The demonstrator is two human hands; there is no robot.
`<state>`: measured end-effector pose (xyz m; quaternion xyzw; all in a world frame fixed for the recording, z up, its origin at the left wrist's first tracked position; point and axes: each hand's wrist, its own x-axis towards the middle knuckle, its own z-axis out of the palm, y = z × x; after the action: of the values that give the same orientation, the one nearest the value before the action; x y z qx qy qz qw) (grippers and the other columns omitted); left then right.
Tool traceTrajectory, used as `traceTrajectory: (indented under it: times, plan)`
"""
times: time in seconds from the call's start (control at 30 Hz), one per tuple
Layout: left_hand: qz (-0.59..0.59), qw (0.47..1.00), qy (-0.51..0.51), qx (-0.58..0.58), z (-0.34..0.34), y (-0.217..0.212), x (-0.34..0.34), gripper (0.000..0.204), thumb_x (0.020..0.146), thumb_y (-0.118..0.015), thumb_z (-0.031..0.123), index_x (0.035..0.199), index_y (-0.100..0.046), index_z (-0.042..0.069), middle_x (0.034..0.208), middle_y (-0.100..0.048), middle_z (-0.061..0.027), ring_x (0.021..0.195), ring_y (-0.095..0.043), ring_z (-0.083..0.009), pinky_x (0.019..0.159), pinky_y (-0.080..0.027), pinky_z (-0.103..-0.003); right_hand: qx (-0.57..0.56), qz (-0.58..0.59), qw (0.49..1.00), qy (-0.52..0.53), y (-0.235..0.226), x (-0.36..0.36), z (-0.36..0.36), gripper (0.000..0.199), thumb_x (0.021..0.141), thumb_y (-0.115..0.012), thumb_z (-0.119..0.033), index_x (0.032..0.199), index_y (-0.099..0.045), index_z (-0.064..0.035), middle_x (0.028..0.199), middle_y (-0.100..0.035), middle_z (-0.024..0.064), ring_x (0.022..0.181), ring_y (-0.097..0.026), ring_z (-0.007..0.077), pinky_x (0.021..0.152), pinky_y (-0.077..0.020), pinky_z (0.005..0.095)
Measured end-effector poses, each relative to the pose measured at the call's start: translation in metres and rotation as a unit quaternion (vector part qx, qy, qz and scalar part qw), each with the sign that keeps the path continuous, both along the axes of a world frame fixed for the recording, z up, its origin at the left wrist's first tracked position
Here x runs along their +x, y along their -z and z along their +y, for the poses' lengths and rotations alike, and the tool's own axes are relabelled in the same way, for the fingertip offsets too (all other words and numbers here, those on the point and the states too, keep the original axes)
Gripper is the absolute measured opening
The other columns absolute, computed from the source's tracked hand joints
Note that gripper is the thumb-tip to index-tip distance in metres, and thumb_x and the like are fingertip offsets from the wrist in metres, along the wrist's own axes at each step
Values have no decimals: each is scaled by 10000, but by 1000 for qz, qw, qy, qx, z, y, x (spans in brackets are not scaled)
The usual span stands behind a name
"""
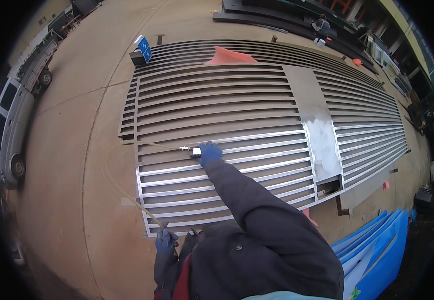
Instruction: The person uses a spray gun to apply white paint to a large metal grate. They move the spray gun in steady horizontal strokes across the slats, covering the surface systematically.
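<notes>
My right hand [210, 153], in a blue glove, is closed over a small air sander [195, 152]. The sander rests on the slats of a large metal slatted panel [222, 170]. From its fitting a thin yellowish air hose [127, 196] loops out to the left and back. My left hand [166, 242], gloved in grey-blue, grips that hose near the panel's near left corner. The nearer slats and part of the flat plate [322, 150] look bright and shiny; the farther ones are dull grey-brown.
Another slatted panel [177, 50] lies beneath and beyond, with a red cloth [231, 56] and a blue-and-white box [143, 48] on it. Blue sheets [377, 250] lean at the lower right. A silver truck [13, 117] stands left. Another person [321, 25] crouches far off.
</notes>
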<state>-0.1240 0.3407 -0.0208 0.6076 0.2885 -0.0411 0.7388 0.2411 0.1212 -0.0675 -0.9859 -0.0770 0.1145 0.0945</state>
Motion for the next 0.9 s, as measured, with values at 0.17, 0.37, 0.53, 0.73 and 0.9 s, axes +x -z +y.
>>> traceTrajectory:
  times: [0.17,0.37,0.53,0.73,0.9]
  plan:
    - [24,999,29,19,-20,-4,5,405,1117,-456,257,1470,-510,65,736,-647,-21,498,-513,-54,473,-433,-202,6,-15,999,29,7,4,-49,532,878,-764,-394,1342,-575,-216,1341,-546,116,1242,-575,342,954,-541,499]
    - [31,998,41,-19,-36,-11,6,414,1117,-456,293,1474,-525,95,759,-630,-3,553,-538,-54,506,-460,-213,3,-100,989,108,9,15,-158,584,804,-785,-536,1243,-632,-183,1278,-576,158,1173,-605,393,899,-557,540]
    - [35,995,88,-32,-32,-10,0,402,1118,-466,249,1483,-522,89,749,-614,-6,576,-502,-45,540,-425,-206,-19,-81,977,195,-8,29,-215,536,851,-763,-464,1246,-613,-135,1276,-583,180,1172,-610,414,924,-553,542]
    - [23,992,118,-41,-27,6,13,390,1123,-461,220,1489,-508,94,744,-581,9,612,-493,-54,564,-404,-224,-28,-92,979,179,1,19,-158,557,828,-788,-483,1254,-622,-166,1236,-593,167,1141,-615,391,878,-560,534]
    - [54,996,54,-36,-20,-1,30,387,1123,-449,251,1471,-526,100,751,-615,-1,576,-517,-49,538,-438,-206,16,-130,991,39,26,0,-86,593,777,-818,-508,1235,-634,-179,1243,-599,134,1139,-618,387,859,-559,548]
